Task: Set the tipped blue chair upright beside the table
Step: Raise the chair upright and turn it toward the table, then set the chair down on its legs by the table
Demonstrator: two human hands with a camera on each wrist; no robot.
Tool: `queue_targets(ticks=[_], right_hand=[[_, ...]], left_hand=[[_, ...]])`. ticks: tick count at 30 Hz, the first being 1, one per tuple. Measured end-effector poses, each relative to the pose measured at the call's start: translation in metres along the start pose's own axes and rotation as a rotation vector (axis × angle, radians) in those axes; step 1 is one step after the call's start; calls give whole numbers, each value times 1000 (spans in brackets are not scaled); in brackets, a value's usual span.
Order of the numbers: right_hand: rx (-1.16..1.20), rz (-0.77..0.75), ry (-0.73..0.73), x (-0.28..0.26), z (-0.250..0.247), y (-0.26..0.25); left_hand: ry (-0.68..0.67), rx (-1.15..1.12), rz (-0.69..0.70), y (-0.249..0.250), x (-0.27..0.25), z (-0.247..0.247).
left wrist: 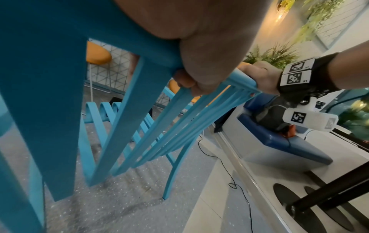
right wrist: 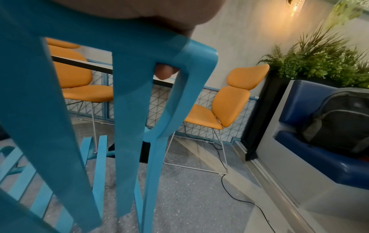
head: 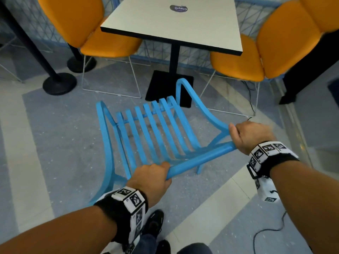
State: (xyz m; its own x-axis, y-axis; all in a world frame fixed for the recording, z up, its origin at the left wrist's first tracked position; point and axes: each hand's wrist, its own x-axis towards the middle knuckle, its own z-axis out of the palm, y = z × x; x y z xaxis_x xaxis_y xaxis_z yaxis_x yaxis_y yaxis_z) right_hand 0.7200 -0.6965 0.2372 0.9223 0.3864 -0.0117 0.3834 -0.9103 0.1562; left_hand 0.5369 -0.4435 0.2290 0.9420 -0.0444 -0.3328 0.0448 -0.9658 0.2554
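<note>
My left hand [head: 152, 177] grips the top rail [head: 198, 158] of the blue chair [head: 146, 132] near its left end, at about 6 o'clock in the head view, fingers curled under the rail and thumb over it; my right hand [head: 247, 136] grips the same rail at its right corner, at about 3 o'clock, where the rail meets the side post, a fingertip [right wrist: 164, 73] showing through the gap there in the right wrist view; the two grips are set well apart, I judge, so that the chair cannot twist as it is raised; the chair stands on the grey floor [head: 55, 136] with its back slats running away from me toward 12 o'clock and its seat toward the black base [head: 161, 85] of the table [head: 174, 24], which lies just beyond it; from the left wrist view a rear leg [left wrist: 175, 170] meets the floor, so the chair appears nearly or fully upright, though whether all legs bear I cannot tell; two orange chairs [head: 102, 39] flank the table at 11 and 1 o'clock; a black cable [head: 271, 231] trails on the floor at 4 o'clock, a thing to keep the legs off.
</note>
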Motion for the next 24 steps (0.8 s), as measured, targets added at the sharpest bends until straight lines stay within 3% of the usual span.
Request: queue_targets(ticks=[8, 13, 21, 24], right_hand=[[88, -45, 18, 10, 27, 36], [103, -55, -28, 5, 16, 34], [252, -575, -113, -33, 2, -23], [197, -650, -155, -38, 1, -53]], left_hand=[[-55, 85, -87, 32, 23, 0], [-44, 108, -141, 41, 19, -4], [-11, 43, -177, 46, 15, 1], [195, 41, -146, 43, -11, 7]])
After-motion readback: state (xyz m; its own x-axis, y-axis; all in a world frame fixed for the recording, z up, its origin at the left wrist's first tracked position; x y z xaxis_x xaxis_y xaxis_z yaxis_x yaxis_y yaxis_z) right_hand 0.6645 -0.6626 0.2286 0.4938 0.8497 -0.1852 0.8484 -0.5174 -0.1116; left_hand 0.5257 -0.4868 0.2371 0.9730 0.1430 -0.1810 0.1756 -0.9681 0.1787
